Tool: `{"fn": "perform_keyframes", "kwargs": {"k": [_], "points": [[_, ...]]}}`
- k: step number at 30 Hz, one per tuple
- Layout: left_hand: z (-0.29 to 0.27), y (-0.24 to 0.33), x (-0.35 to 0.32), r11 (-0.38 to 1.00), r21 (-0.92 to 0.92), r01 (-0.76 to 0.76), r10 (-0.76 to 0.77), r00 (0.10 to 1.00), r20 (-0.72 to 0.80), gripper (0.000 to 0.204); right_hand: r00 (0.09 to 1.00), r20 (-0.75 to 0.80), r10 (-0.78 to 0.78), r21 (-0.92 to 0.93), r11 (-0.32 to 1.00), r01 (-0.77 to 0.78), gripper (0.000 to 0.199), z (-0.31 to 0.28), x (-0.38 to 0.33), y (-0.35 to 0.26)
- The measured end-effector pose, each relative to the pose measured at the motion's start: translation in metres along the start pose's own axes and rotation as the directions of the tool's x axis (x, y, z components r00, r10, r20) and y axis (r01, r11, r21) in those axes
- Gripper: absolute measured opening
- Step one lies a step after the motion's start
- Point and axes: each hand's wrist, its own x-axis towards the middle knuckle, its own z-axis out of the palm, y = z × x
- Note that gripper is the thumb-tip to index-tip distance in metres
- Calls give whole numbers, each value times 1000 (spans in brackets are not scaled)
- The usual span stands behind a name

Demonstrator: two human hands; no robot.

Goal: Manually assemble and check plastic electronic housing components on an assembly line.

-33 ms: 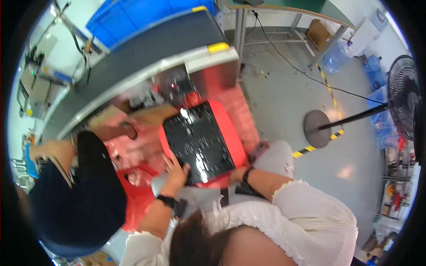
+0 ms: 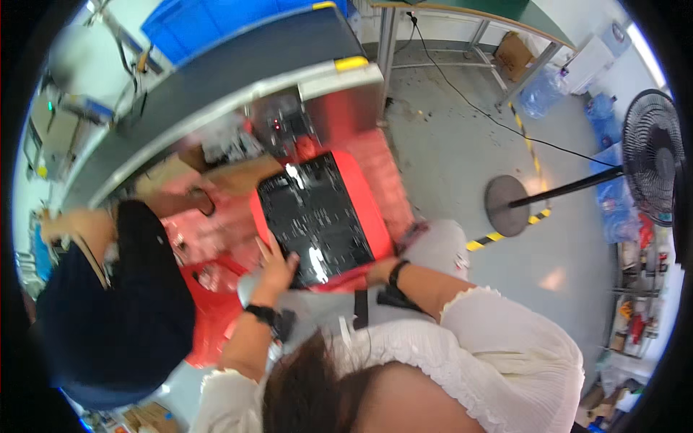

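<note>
On my lap rests a red case (image 2: 363,200) with rounded corners, tilted a little in the picture. A glossy black rectangular panel (image 2: 317,216) with small raised marks covers most of its upper face. My left hand (image 2: 276,265) holds the near left side, its fingers along the edge and its thumb by the panel. At the near right corner, my right hand (image 2: 382,270) grips the case, and most of its fingers are hidden under the rim.
A dark conveyor belt (image 2: 245,68) runs across ahead, with a blue bin (image 2: 209,25) beyond it. To my left sits a co-worker in dark clothes (image 2: 119,310). Red sheeting (image 2: 393,177) lies below the conveyor. A standing fan (image 2: 653,155) is on the right.
The view has shifted slightly, so the whole scene sits a little farther left and up. Both hands keep the same places on the case.
</note>
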Motion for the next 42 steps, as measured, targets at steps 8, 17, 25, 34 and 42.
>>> {"fn": "perform_keyframes", "kwargs": {"k": [8,17,25,34,42], "points": [[-66,51,-89,928,-316,-196,223,973,53,80,847,-504,-167,179,940,292,42,-10,-159,-5],[-184,164,-249,12,-904,-427,891,-405,204,55,156,117,-981,-43,152,987,41,-13,-433,-128],[-243,167,-327,-47,-666,-745,809,-419,412,33,497,450,-742,-498,253,829,26,-39,-517,-199],[-291,77,-262,-440,-813,-381,810,-559,-177,29,174,379,-909,-278,68,958,35,-119,-458,-213],[-176,-9,-40,975,-222,-2,-79,930,-359,54,661,-537,-524,-281,850,446,58,-339,-360,-200]]}}
